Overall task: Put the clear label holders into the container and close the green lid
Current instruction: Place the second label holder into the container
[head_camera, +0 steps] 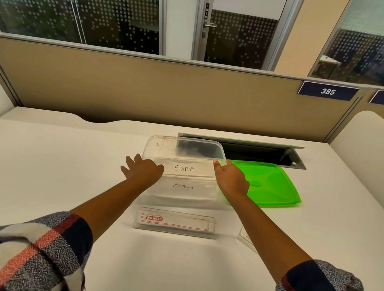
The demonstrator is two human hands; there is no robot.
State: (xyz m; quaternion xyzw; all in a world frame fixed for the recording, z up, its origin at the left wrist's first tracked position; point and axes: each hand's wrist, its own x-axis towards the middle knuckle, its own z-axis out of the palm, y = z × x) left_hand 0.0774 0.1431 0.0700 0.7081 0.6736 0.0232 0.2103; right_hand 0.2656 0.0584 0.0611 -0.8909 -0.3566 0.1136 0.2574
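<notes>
A clear plastic container (pixel 163 146) stands on the white desk. Inside it lie two clear label holders, one marked SIGMA (pixel 184 168) and one with smaller writing (pixel 183 187). My left hand (pixel 142 170) and my right hand (pixel 231 179) hold the two ends of the SIGMA holder, over the container's side walls. The green lid (pixel 270 186) lies flat on the desk just right of the container. Another clear label holder (pixel 174 222) with a red-bordered insert rests on the desk in front of the container. Part of a further holder (pixel 245 239) shows under my right forearm.
An open cable tray (pixel 266 154) is sunk into the desk behind the lid and container. A beige partition (pixel 167 90) with number plates closes off the back. White side panels (pixel 370 141) stand at both ends of the desk.
</notes>
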